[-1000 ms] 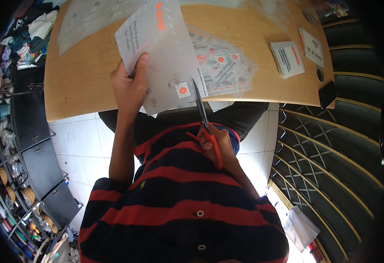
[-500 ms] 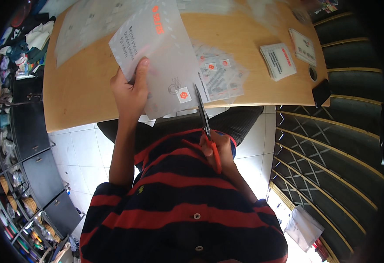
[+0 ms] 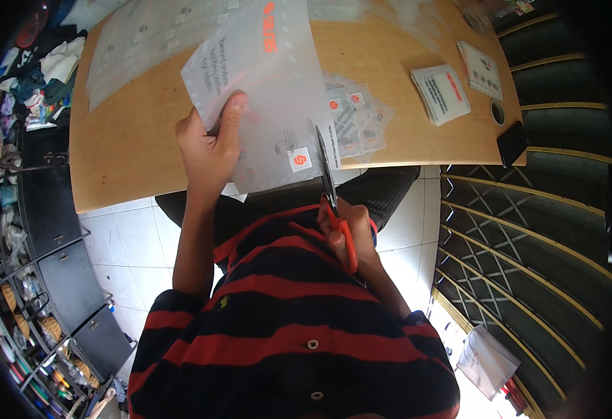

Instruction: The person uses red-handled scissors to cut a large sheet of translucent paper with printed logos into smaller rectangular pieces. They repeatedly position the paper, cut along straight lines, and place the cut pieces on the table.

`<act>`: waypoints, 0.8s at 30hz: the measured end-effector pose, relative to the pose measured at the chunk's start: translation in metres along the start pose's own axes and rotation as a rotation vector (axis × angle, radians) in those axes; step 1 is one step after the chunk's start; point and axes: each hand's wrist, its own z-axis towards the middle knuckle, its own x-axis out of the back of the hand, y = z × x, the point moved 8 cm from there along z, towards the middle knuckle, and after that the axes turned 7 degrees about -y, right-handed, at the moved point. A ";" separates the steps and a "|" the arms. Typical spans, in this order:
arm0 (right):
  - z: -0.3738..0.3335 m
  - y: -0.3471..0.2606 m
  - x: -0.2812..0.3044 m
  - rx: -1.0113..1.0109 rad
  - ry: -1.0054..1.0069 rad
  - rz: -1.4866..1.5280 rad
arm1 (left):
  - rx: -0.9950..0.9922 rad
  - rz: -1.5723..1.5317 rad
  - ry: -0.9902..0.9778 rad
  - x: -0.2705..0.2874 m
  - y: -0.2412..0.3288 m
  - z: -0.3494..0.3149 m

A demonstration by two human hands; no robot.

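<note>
My left hand [image 3: 211, 143] grips a translucent printed sheet [image 3: 278, 91] by its left side, thumb on top, over the near edge of the table. Black and orange print and a small white square with an orange mark show on it. My right hand [image 3: 355, 227] is closed round the orange handles of a pair of scissors [image 3: 329, 174]. The dark blades point away from me and lie along the sheet's right edge, by a narrow printed strip. Whether the blades meet is hard to make out. Behind the sheet, several similar translucent pieces [image 3: 365, 122] lie overlapping on the table.
On the wooden table [image 3: 124, 160] stand two stacks of printed cards, a near one [image 3: 440, 94] and a far one [image 3: 480, 70]. A dark phone [image 3: 512, 144] lies at the right edge. Large translucent sheets [image 3: 138, 49] cover the far left. Metal shutter bars [image 3: 529, 202] rise at right.
The sheet has shifted slightly to the right with my left hand. The scissors remain at its right edge, their blades turned a little and sitting slightly farther right.
</note>
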 end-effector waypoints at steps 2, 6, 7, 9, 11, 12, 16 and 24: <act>0.002 -0.005 0.004 0.018 0.047 -0.071 | -0.021 -0.005 0.013 0.001 0.002 0.001; -0.001 0.000 0.006 0.053 0.060 -0.142 | -0.003 0.017 0.009 0.004 0.003 0.002; -0.001 0.002 0.005 0.036 0.049 -0.125 | 0.006 0.027 0.002 0.004 0.003 0.003; 0.001 -0.002 0.002 -0.002 0.029 -0.092 | -0.058 0.034 0.010 0.003 0.008 0.003; 0.003 -0.007 0.001 0.016 -0.007 -0.019 | -0.101 0.026 0.013 0.001 0.012 0.001; 0.004 -0.008 0.000 0.025 -0.024 0.018 | -0.112 0.016 0.011 0.000 0.013 0.000; 0.005 -0.006 0.002 0.003 0.038 -0.049 | -0.094 0.016 0.001 -0.001 0.017 -0.001; 0.006 -0.007 0.003 0.052 0.033 -0.084 | -0.056 -0.054 0.014 0.001 0.023 -0.001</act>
